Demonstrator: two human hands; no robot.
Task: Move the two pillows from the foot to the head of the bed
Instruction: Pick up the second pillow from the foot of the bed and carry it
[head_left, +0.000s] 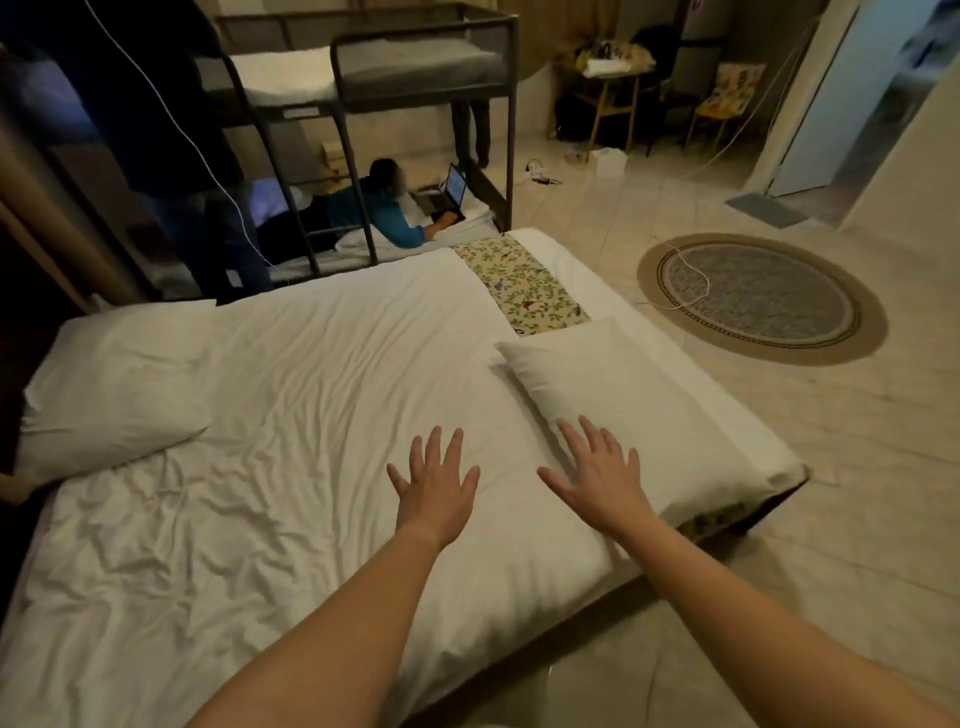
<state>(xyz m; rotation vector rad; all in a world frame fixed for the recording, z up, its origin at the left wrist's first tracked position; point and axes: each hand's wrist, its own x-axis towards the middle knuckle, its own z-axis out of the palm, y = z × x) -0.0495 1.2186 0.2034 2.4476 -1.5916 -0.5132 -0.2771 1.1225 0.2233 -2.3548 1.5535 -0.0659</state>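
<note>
A low bed (260, 519) with a wrinkled white sheet fills the left and middle of the head view. One white pillow (623, 395) lies at the bed's right end, beside a leaf-patterned runner. A second white pillow (119, 384) lies at the bed's left end. My right hand (597, 473) is spread flat with straight fingers, its fingertips over the near edge of the right pillow. My left hand (434, 483) is spread flat over the sheet just left of that pillow. Neither hand holds anything.
A leaf-patterned runner (519, 286) crosses the bed's right end. A metal bunk bed (363, 104) stands behind, with a person (374, 208) lying at a laptop. A round rug (758, 296) with a white cable lies on the tiled floor at right.
</note>
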